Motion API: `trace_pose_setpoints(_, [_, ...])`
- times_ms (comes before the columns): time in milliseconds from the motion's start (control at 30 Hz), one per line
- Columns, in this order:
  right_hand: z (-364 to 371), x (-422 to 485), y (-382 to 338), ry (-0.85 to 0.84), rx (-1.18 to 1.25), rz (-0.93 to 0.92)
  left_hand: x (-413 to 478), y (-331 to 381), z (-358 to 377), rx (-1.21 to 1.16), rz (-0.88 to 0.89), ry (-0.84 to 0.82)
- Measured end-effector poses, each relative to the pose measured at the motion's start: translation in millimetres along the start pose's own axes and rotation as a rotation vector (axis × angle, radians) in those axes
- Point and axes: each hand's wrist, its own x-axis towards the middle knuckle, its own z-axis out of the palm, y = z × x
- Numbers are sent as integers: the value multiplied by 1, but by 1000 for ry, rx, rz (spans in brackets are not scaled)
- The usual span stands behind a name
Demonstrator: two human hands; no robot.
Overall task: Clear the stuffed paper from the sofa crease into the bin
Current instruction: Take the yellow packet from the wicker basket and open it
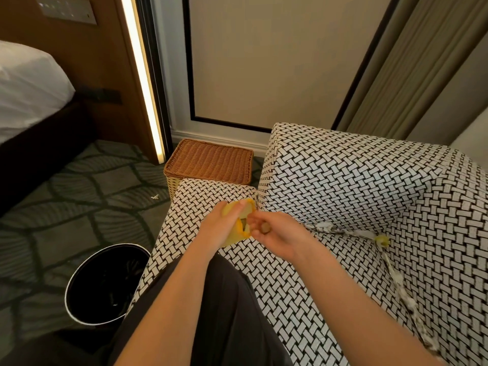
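Head view, left fingers: laid along a folded yellow paper sheet [241, 231], clasping it.
Left hand [223, 225]: over the rear left corner of the black-and-white woven-pattern sofa [343, 180].
Sheet axis: from the armrest corner back toward the person.
Right hand [277, 233]: fingers curled, just beside the sheet; grip unclear.
White shredded paper [324, 227]: stuffed lengthwise along the back crease, ending at a small yellow wad [383, 240] in the right corner.
Round black bin [105, 283]: on the carpet, left of the sofa.

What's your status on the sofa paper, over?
Left hand grips yellow paper; right hand at it, grip unclear. White paper left in sofa crease. Bin at left, way clear.
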Motion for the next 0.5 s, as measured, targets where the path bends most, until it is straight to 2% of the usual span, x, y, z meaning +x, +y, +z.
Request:
trace_pose_setpoints(133, [12, 19, 1, -53, 67, 41, 5, -2, 1, 0, -59, 138])
trace_pose_setpoints(333, [24, 21, -13, -115, -28, 147, 13, -2, 2, 1, -143, 150])
trace_pose_setpoints(433, [16, 16, -23, -156, -52, 99, 18, -4, 1, -117, -145, 137])
trace_pose_setpoints(500, [3, 12, -33, -91, -142, -1, 23, -6, -1, -198, -183, 142])
